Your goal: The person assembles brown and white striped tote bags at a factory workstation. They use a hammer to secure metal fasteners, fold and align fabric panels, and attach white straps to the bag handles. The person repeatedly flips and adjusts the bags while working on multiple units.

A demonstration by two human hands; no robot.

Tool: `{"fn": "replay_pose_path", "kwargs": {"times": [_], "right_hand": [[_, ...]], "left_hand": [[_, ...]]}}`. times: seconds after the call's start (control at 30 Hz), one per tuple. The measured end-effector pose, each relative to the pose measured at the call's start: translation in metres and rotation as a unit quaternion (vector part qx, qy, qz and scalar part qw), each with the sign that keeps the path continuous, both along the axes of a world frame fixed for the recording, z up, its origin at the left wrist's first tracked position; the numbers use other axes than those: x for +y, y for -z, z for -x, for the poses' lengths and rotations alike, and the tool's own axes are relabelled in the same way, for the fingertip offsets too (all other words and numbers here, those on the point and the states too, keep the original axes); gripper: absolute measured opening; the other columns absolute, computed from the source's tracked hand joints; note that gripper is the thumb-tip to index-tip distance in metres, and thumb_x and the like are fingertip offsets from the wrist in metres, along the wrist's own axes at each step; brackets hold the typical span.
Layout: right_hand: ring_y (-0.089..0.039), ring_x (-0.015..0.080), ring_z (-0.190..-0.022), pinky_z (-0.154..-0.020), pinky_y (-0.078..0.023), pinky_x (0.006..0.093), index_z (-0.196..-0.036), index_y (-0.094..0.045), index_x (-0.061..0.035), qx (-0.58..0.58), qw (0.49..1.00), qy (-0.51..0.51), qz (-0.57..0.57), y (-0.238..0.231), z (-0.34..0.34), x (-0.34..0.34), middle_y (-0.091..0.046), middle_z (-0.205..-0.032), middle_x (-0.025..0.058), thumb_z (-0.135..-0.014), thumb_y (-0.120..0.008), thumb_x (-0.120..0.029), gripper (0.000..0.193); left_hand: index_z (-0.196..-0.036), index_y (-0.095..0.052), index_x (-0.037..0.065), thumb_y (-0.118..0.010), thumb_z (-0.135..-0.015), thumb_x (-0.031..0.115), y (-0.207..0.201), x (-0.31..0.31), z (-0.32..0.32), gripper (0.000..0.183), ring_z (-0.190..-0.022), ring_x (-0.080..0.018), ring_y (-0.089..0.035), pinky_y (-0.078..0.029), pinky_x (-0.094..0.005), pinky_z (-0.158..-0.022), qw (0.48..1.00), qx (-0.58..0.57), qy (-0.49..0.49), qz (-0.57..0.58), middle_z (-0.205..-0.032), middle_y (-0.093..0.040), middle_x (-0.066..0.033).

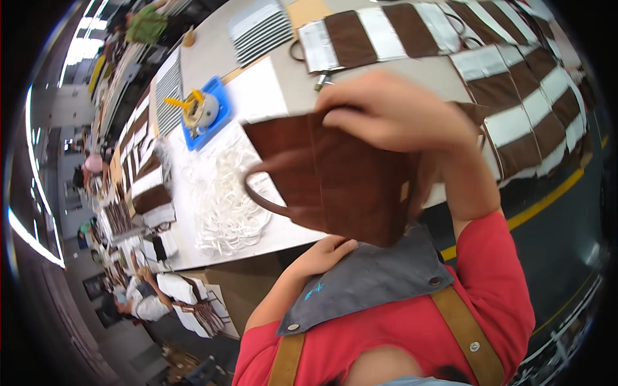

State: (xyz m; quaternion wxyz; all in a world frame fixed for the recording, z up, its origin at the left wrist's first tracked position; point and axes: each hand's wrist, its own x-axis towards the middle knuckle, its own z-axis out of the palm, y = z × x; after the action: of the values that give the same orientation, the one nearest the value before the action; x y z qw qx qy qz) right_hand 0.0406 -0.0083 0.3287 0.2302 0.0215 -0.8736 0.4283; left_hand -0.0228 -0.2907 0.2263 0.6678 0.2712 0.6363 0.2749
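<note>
A brown bag [360,186] with a curved handle loop hangs in front of me, above the table's near edge. My right hand [393,112] pinches its upper edge between thumb and fingers; hand and bag are blurred by motion. Lower down, my left hand [327,255] lies with fingers stretched out by my grey apron [367,276], just under the bag's bottom edge. It grips nothing that I can see. Left of the bag a loose heap of white straps [232,206] covers part of the white table [264,87].
A blue tray [222,106] holds a pot [205,114] with yellow-handled tools. Brown-and-white pieces [351,38] lie in overlapping rows at the back and right. A striped stack [261,35] sits farther back. Another person [148,299] works at the left.
</note>
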Motion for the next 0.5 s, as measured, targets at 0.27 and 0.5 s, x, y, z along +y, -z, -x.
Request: {"fn": "replay_pose_path", "kwargs": {"times": [0.27, 0.5], "right_hand": [[-0.060, 0.0316, -0.086, -0.076, -0.047, 0.0362, -0.098, -0.062, -0.0038, -0.245, 0.962, -0.087, 0.086, 0.156, 0.076, -0.045, -0.064, -0.092, 0.0171, -0.084, -0.053, -0.015, 0.020], [-0.058, 0.0201, -0.080, -0.075, -0.046, 0.0303, -0.100, -0.060, -0.0033, -0.229, 0.953, -0.075, 0.185, 0.150, 0.065, -0.052, -0.064, -0.088, 0.0099, -0.087, -0.055, -0.013, 0.017]], "left_hand": [[-0.116, -0.052, -0.002, -0.063, -0.083, 0.012, 0.000, -0.003, 0.090, 0.037, -0.109, -0.0253, -0.051, -0.039, -0.0332, -0.094, 0.837, 0.454, -0.194, -0.237, -0.113, -0.055, -0.0136], [-0.104, -0.055, 0.001, -0.068, -0.080, 0.011, 0.035, 0.043, 0.126, 0.029, -0.092, -0.0139, -0.057, -0.047, -0.0260, -0.078, 0.923, 0.172, -0.288, -0.189, -0.095, -0.060, -0.0072]]}}
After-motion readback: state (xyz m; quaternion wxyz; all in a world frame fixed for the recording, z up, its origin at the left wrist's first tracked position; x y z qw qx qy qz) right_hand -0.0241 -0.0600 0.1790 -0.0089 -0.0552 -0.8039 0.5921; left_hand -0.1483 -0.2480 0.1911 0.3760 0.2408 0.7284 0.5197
